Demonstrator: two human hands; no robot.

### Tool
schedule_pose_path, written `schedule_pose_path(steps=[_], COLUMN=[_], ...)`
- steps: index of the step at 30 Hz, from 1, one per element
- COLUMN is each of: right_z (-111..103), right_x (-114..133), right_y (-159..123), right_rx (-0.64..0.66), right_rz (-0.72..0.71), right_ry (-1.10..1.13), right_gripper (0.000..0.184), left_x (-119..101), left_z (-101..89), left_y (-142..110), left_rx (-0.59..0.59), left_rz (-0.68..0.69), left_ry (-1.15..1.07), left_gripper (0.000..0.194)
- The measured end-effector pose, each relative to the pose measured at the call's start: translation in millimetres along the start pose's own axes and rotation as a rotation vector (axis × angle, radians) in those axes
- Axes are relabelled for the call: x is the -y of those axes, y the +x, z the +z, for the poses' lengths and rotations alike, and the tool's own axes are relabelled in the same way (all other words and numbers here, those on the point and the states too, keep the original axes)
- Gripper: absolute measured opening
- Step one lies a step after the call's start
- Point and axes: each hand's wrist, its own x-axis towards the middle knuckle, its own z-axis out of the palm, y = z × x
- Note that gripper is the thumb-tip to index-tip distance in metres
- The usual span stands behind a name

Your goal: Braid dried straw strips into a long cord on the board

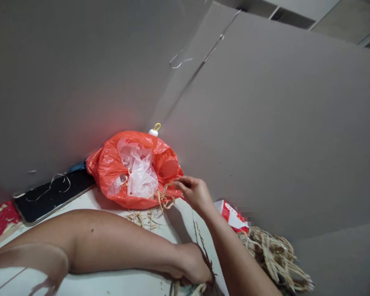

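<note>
My right hand reaches to the right side of an orange-red plastic bag. Its thumb and fingertips are pinched on pale raffia-like strips, which hang curled over the bag's rim. Crumpled translucent white plastic and some strip scraps fill the bag's open mouth. More loose scraps are scattered on the white surface just in front of the bag. I do not see my left hand. A bare bent leg crosses the foreground, its foot near dark twisted strands and more strips at the bottom edge.
A dark phone-like slab with a thin strip on it lies left of the bag. Behind the bag is a white object with a yellow loop. A red-and-white packet and a bundle of strips lie right, by a grey wall.
</note>
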Motion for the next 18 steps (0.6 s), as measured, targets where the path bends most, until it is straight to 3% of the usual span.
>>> schedule_pose_path(steps=[5, 9, 11, 15, 18], right_z=[-22, -26, -26, -30, -39], right_x=[32, 40, 37, 27, 28], right_y=[-15, -32, -44, -73, -93], right_rx=[-0.142, -0.338, -0.355, -0.091, 0.173], right_rz=[-0.043, -0.126, -0.122, -0.017, 0.077], right_ry=[0.186, 0.469, 0.555, 0.648, 0.622], right_gripper=[0.028, 0.018, 0.014, 0.008, 0.001], left_x=[-2, -5, -6, -6, -5], left_z=[1.1, 0.1, -0.2, 0.1, -1.2], left_y=[-2, -7, -7, -6, -6], left_rx=[0.017, 0.004, -0.008, -0.022, -0.106], left_rz=[0.001, -0.004, -0.012, 0.004, 0.145], left_ry=[-0.006, 0.001, 0.013, 0.058, 0.034], left_gripper=[0.033, 0.025, 0.02, 0.002, 0.02])
